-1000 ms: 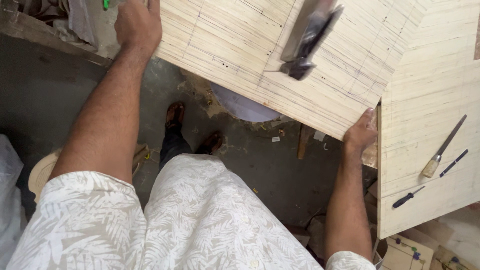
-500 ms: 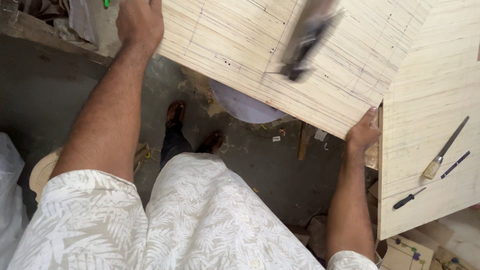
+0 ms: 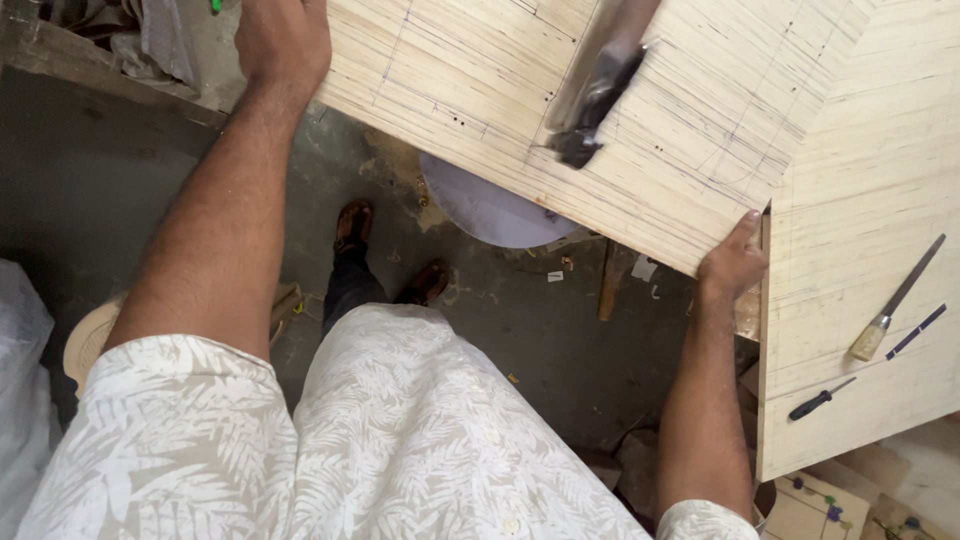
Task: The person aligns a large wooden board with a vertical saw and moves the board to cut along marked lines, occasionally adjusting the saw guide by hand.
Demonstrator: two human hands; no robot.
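Observation:
A large pale plywood board (image 3: pixel 480 80) marked with pencil lines lies tilted across the top of the view. My left hand (image 3: pixel 283 40) grips its near left edge. Its lower right corner is gripped by my right hand (image 3: pixel 733 262), fingers under the edge. A dark metal tool (image 3: pixel 592 100), blurred, rests on top of the board near its middle.
A second pale board (image 3: pixel 860 220) lies on the right with a chisel (image 3: pixel 895 300), a dark pen (image 3: pixel 917 331) and a small screwdriver (image 3: pixel 820 400) on it. Below are a grey concrete floor (image 3: pixel 100 180), my sandalled feet (image 3: pixel 352 228), a round white object (image 3: pixel 490 210) and wood scraps.
The board has shifted slightly in my hands, and the dark tool on it has slid a little down and left. Both hands keep their hold.

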